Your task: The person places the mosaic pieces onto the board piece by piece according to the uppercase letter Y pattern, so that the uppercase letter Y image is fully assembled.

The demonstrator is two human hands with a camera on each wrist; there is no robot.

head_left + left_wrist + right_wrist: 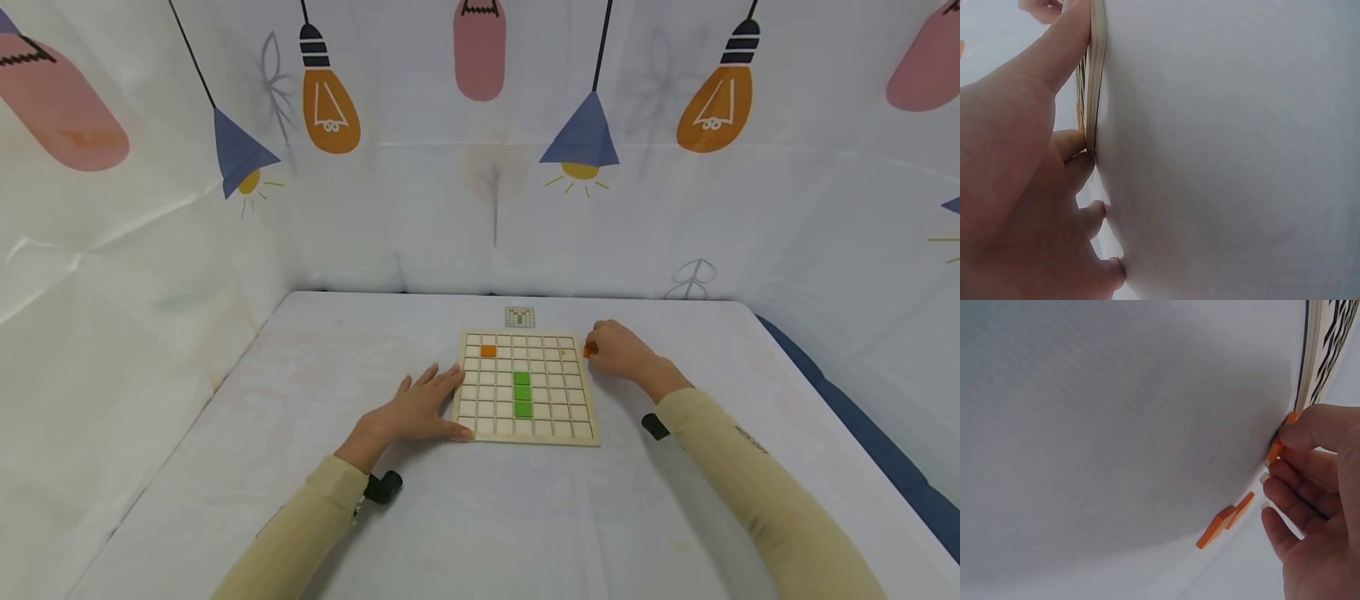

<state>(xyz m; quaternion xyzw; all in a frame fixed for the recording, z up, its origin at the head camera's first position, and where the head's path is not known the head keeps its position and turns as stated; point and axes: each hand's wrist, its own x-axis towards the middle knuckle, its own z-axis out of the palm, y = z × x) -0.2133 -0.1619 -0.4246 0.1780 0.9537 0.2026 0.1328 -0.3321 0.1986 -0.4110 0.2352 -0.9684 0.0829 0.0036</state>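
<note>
A wooden grid board (491,426) lies flat on the table, with an orange tile (488,351) in an upper-left cell and a column of green tiles (522,393) near its middle. My left hand (422,408) rests at the board's left edge, fingers spread, its thumb on the near left corner. Beside the board's right edge, my right hand (619,354) pinches an orange tile (1274,452) between thumb and fingers. Two more orange tiles (1215,527) lie on the table near that hand in the right wrist view.
Behind the board lies a small card (520,317) printed with a coloured grid. White cloth covers the table (360,358), and a patterned curtain (420,217) hangs beyond its far edge. Each wrist carries a small black camera (384,487).
</note>
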